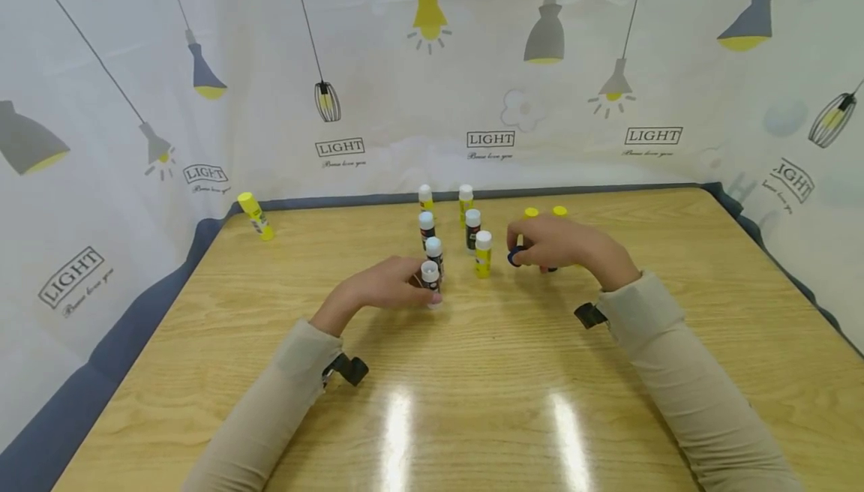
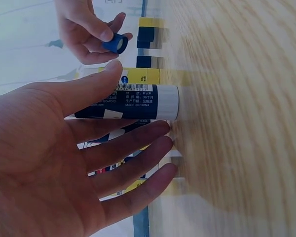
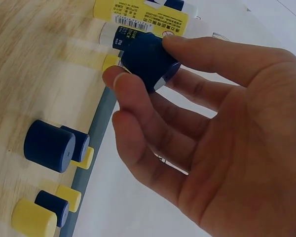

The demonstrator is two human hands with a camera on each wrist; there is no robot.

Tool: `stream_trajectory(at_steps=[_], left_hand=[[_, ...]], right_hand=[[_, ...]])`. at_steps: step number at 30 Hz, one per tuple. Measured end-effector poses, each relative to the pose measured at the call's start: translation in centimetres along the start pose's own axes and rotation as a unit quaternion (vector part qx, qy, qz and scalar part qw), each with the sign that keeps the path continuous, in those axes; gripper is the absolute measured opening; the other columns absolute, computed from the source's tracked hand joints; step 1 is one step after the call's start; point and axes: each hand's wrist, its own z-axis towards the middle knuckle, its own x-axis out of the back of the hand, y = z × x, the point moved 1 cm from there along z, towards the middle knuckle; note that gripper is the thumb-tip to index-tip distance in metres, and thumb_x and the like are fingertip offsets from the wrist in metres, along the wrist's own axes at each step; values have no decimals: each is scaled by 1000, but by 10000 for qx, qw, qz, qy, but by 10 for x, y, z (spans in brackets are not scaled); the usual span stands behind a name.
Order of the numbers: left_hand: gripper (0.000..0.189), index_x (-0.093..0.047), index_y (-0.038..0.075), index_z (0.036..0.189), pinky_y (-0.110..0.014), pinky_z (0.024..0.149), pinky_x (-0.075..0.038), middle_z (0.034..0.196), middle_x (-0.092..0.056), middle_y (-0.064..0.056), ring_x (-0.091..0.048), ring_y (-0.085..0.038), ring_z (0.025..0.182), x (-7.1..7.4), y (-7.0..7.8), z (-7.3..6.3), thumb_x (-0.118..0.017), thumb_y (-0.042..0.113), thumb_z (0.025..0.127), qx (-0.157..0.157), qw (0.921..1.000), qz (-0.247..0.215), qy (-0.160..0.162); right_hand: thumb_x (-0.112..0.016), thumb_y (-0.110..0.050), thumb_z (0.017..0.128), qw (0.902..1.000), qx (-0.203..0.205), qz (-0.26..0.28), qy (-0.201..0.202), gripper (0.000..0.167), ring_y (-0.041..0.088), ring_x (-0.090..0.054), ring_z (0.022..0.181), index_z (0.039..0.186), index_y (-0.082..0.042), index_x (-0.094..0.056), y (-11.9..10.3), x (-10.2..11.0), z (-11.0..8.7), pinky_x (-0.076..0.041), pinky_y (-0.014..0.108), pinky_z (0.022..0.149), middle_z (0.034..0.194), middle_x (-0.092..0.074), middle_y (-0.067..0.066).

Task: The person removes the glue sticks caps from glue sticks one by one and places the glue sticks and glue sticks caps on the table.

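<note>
My left hand (image 1: 386, 282) is around the nearest navy glue stick (image 2: 138, 102), which stands upright with a white base. Its thumb and fingers are extended to either side of the stick; whether they touch it I cannot tell. My right hand (image 1: 556, 241) pinches a dark blue cap (image 3: 148, 59) between thumb and fingers, above the table. Just left of that hand stands a yellow glue stick (image 1: 483, 258) with a white top. More navy and yellow white-topped glue sticks stand behind in two rough columns, partly hidden in both wrist views.
Several blue caps (image 3: 49, 146) and yellow caps (image 3: 34, 218) stand on the wooden table (image 1: 472, 372) beside the right hand. A yellow-capped glue stick (image 1: 256, 216) stands alone at the far left. A lamp-printed curtain (image 1: 405, 102) borders the table's back and sides.
</note>
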Motion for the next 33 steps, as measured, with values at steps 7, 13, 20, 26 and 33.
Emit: stream_trajectory(at_steps=[7, 13, 20, 26, 33], left_hand=[[20, -63, 16, 107, -34, 86, -53, 106, -71, -1, -64, -14, 96, -1, -1, 2, -68, 35, 101, 5, 10000, 35, 33], [21, -65, 15, 105, -34, 84, -52, 104, -71, -2, -62, -15, 93, -1, -1, 1, -69, 35, 100, 12, 10000, 47, 23], [24, -67, 15, 110, -39, 96, -55, 114, -73, -3, -67, -17, 107, 1, -2, 1, -74, 33, 97, 132, 9999, -24, 0], [29, -67, 16, 117, -39, 98, -54, 114, -72, -2, -67, -18, 108, 0, -1, 1, -76, 34, 95, 295, 9995, -54, -20], [33, -66, 14, 120, -40, 99, -54, 116, -72, -3, -67, -19, 110, 0, 0, 1, -77, 33, 95, 297, 9995, -56, -26]], right_hand=[[-62, -21, 104, 9999, 17, 67, -117, 22, 29, -67, 69, 120, -7, -63, 5, -2, 3, -52, 32, 66, 95, -71, 15], [-61, -22, 104, 9999, -18, 57, -152, 22, 28, -68, 71, 122, -8, -62, 7, -3, 4, -53, 31, 67, 97, -71, 15], [-61, -21, 104, 9999, 2, 78, -134, 22, 29, -68, 70, 121, -7, -62, 8, -1, 3, -53, 32, 68, 95, -71, 15], [-61, -21, 104, 9999, -22, 102, -113, 21, 28, -68, 71, 120, -8, -62, 9, 0, 2, -53, 32, 69, 96, -70, 15], [-61, -22, 105, 9999, -58, 98, -90, 20, 27, -68, 72, 120, -9, -62, 10, 2, 0, -53, 32, 69, 95, -69, 15]])
